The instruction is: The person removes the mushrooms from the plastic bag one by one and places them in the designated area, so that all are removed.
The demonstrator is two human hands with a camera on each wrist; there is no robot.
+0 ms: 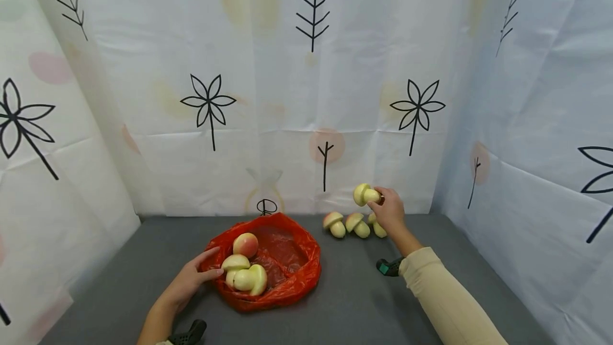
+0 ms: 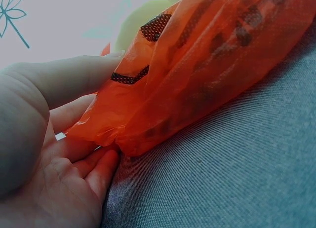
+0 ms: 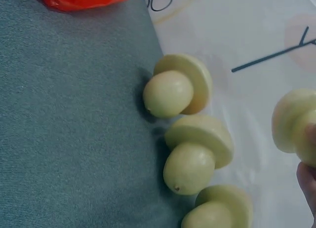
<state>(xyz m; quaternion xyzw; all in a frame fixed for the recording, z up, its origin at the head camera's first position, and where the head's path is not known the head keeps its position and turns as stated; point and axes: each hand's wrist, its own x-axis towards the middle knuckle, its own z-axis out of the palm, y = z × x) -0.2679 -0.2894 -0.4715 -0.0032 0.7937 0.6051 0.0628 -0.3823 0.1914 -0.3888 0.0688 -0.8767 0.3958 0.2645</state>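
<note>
My right hand (image 1: 390, 210) pinches a pale yellow toy mushroom (image 1: 363, 195) by its stem, held above the table at the back right. In the right wrist view this held mushroom (image 3: 291, 120) shows at the right edge. My left hand (image 1: 188, 282) grips the left rim of a red plastic bag (image 1: 300, 293), thumb on the inner side and fingers outside, as the left wrist view shows. The bag lies wide open. Inside it, by my left fingers, are a mushroom with a reddish cap (image 1: 246, 245) and two pale mushrooms (image 1: 257, 280) touching each other.
Three more toy mushrooms (image 1: 357, 225) lie in a row along the back edge of the grey table (image 1: 345, 302), right of the bag; the rightmost is partly hidden by my right hand. Patterned white cloth walls (image 1: 282, 79) enclose the back and both sides.
</note>
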